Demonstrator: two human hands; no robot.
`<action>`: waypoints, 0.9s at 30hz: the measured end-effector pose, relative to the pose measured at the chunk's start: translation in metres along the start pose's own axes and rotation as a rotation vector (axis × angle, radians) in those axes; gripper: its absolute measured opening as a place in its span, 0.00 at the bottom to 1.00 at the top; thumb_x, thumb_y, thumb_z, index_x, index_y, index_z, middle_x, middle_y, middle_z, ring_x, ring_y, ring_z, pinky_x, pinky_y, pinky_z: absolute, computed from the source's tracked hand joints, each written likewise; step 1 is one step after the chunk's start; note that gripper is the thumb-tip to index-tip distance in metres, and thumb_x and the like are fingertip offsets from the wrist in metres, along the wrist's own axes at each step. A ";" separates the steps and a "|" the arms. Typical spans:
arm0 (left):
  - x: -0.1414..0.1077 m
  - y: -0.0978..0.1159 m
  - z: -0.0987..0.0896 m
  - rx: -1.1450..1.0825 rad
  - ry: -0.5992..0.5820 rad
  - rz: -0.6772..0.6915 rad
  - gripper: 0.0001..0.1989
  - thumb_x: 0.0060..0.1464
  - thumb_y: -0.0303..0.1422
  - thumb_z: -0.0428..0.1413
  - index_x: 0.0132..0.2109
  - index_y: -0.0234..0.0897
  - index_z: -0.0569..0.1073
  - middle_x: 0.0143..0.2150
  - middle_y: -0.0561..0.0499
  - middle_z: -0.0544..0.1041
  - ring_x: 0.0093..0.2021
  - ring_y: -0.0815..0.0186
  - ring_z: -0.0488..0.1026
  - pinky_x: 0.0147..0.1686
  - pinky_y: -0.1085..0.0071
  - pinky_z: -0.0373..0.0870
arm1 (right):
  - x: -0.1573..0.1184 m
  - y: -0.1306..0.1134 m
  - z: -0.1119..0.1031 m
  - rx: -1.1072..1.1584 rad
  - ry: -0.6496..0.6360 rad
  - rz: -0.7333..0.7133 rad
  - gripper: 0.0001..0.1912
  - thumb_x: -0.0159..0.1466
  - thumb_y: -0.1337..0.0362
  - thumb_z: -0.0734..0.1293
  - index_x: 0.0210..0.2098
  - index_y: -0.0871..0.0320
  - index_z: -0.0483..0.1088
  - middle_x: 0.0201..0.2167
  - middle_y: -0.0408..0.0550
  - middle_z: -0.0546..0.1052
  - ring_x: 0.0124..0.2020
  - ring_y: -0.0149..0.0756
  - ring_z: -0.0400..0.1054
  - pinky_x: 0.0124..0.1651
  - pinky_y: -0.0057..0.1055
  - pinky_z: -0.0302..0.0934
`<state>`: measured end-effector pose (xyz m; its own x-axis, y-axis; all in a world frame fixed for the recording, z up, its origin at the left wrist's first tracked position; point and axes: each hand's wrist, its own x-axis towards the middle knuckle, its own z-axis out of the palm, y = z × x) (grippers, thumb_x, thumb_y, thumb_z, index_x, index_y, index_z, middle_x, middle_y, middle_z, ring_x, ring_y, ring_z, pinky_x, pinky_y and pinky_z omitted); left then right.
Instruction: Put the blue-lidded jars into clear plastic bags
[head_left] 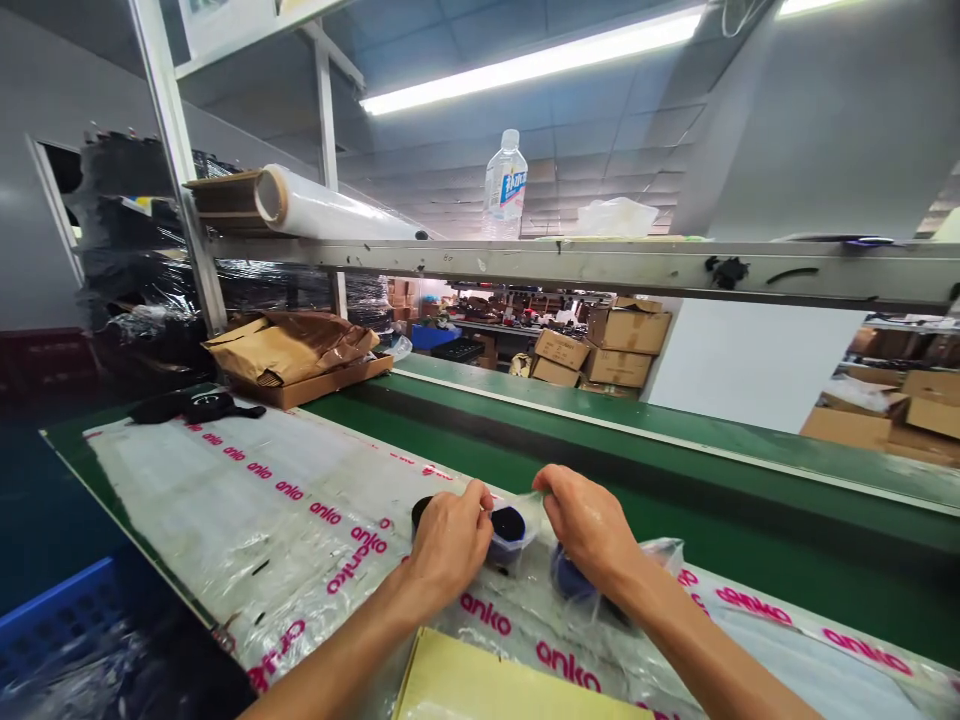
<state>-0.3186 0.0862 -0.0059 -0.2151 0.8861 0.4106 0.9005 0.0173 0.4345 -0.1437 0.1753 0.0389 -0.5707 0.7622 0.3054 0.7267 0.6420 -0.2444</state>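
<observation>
A round blue item with a dark opening (508, 524) sits in a clear plastic bag (517, 548) on the plastic-covered work surface (300, 560). My left hand (452, 535) is closed beside it, fingertips pinched at the bag's left edge. Opposite, my right hand (589, 520) pinches the upper right of the clear plastic. Behind my left hand a black rounded item (421, 512) shows in part. Another blue item (571, 578), wrapped in clear plastic, lies under my right hand and is mostly hidden.
Nearest me is a yellow cardboard piece (510, 685). A black item (195, 405) and a cardboard tray (322, 383) with brown paper lie at the far left. Beyond runs a green surface (480, 425). A metal shelf beam (525, 262) crosses above, holding a bottle (506, 185) and film roll (337, 205).
</observation>
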 end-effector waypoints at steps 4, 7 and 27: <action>-0.004 -0.003 -0.001 0.034 0.076 0.118 0.09 0.63 0.25 0.46 0.45 0.39 0.69 0.39 0.51 0.76 0.42 0.58 0.72 0.53 0.57 0.62 | -0.017 -0.006 -0.004 0.036 -0.009 -0.168 0.14 0.66 0.72 0.60 0.49 0.57 0.71 0.49 0.45 0.75 0.51 0.39 0.68 0.52 0.34 0.58; -0.003 -0.011 -0.002 -0.016 0.177 0.241 0.11 0.64 0.26 0.45 0.49 0.40 0.68 0.47 0.50 0.74 0.49 0.59 0.70 0.53 0.57 0.65 | -0.025 -0.018 0.001 -0.009 -0.191 -0.314 0.17 0.67 0.67 0.64 0.55 0.57 0.69 0.54 0.49 0.73 0.53 0.45 0.68 0.53 0.38 0.60; 0.005 0.004 0.003 0.001 -0.293 0.093 0.34 0.57 0.43 0.57 0.66 0.33 0.62 0.65 0.44 0.69 0.67 0.56 0.61 0.73 0.50 0.38 | -0.015 -0.012 -0.030 0.511 -0.105 -0.032 0.11 0.57 0.74 0.67 0.38 0.58 0.73 0.33 0.38 0.77 0.32 0.26 0.66 0.34 0.23 0.55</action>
<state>-0.3152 0.0921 -0.0044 -0.0141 0.9798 0.1996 0.9118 -0.0694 0.4047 -0.1324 0.1542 0.0649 -0.6440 0.7287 0.2330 0.4439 0.6039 -0.6620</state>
